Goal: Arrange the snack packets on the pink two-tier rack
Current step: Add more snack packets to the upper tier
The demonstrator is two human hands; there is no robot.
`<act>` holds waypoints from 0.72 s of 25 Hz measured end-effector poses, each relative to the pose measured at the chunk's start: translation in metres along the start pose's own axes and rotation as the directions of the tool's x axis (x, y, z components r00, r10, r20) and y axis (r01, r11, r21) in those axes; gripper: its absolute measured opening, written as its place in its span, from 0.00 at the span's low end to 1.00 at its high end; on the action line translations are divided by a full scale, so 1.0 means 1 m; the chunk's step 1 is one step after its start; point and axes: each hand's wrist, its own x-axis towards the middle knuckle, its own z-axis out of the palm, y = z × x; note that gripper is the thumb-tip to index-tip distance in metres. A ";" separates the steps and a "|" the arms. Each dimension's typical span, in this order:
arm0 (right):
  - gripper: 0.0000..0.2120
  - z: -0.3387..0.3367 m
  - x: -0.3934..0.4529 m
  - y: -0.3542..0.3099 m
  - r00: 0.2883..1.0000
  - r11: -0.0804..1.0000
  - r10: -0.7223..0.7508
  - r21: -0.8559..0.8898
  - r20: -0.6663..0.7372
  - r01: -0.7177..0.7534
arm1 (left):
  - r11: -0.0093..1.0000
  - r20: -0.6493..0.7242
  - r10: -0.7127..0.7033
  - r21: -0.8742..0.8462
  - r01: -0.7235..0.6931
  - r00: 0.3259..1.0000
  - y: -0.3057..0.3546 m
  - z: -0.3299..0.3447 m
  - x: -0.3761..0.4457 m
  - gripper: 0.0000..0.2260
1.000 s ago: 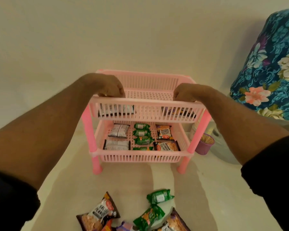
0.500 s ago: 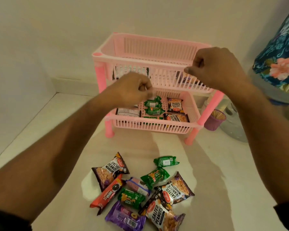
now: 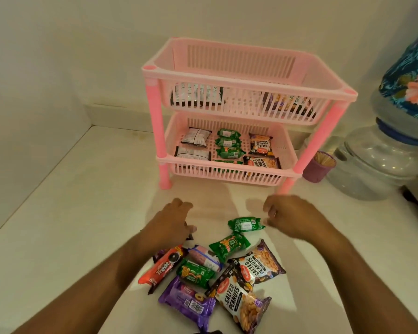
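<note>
The pink two-tier rack (image 3: 249,75) stands at the back of the white surface. Its top tier holds two packets at the front, its lower tier several packets in rows. A pile of loose snack packets lies in front: a green packet (image 3: 246,224), two salted peanuts packets (image 3: 260,265), a red Treat packet (image 3: 163,267) and a purple packet (image 3: 187,302). My left hand (image 3: 173,224) hovers over the pile's left edge, covering a dark packet, fingers loosely curled. My right hand (image 3: 286,216) hangs just right of the green packet, fingers relaxed, holding nothing.
A clear water jar (image 3: 374,162) with a floral cover (image 3: 410,83) stands to the right of the rack. A small purple cup of toothpicks (image 3: 320,168) sits beside the rack's right front leg. Walls close in at the left and back.
Both hands have left the rack's top tier and dropped down to the pile of loose packets. The view has tilted down and back.
</note>
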 end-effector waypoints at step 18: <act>0.39 0.131 -0.032 0.031 0.948 0.942 -0.274 -0.153 0.160 0.298 | 0.959 -0.154 -0.225 0.137 0.247 0.962 -0.032 0.061 -0.001 0.28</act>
